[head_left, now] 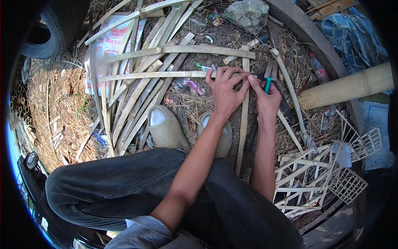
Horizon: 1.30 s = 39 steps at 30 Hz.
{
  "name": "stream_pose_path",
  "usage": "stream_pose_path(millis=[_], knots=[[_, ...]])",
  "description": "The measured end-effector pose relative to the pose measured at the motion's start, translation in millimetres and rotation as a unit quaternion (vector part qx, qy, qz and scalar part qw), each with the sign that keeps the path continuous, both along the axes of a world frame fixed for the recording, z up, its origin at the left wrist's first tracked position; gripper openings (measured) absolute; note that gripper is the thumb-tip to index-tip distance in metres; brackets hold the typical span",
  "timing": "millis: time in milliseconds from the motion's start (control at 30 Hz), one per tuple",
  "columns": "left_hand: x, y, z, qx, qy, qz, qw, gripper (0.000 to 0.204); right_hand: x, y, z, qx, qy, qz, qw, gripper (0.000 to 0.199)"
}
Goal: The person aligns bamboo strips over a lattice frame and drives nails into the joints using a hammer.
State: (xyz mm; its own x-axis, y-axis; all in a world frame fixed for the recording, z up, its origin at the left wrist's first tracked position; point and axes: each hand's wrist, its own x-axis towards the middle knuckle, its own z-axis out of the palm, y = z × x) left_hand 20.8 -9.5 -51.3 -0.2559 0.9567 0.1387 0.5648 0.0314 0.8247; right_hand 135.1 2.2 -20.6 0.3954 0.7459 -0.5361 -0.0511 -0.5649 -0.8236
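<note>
A long, pale bamboo strip (155, 75) runs in from the left, and my left hand (228, 89) has its fingers closed around the right end of it. My right hand (266, 99) is closed close by, its thumb at the tip of that strip. Between the right fingers is a slim teal tool (268, 85); a flat two-part greyish piece (271, 69) shows just above it, and I cannot tell if they are joined. Beside the right hand lies a black object (287, 110), partly hidden. An upright bamboo strip (244, 120) passes beneath my hands.
Several crossing bamboo strips (139, 89) lie left, over a printed sheet (111, 39). A rock (247, 15) sits at the back. At right are a thick bamboo pole (346, 86), a plastic bottle (318, 66) and slatted bamboo frames (304, 176). A tire (62, 31) stands far left.
</note>
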Motion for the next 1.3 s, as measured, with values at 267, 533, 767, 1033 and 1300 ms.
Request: stream_pose_path(millis=[267, 533, 767, 1033, 1300], knots=[[0, -1, -2, -0.002, 0.005, 0.002, 1.0, 0.011, 0, 0, 0, -0.006, 0.003, -0.004, 1.0, 0.032], [-2, 0, -5, 0.0, 0.013, 0.005, 1.0, 0.009, 9, -14, 46, -0.076, -0.08, 0.058, 0.992, 0.044], [4, 2, -4, 0.006, 0.005, 0.003, 1.0, 0.009, 12, -62, 64, -0.009, -0.195, 0.203, 0.96, 0.043], [-1, -1, -6, 0.008, 0.0, -0.001, 1.0, 0.012, -11, -50, 78, 0.002, -0.233, 0.228, 0.945, 0.051], [3, 2, -4, 0.008, 0.003, 0.0, 1.0, 0.011, -9, -61, 81, 0.064, -0.254, 0.201, 0.944, 0.052]])
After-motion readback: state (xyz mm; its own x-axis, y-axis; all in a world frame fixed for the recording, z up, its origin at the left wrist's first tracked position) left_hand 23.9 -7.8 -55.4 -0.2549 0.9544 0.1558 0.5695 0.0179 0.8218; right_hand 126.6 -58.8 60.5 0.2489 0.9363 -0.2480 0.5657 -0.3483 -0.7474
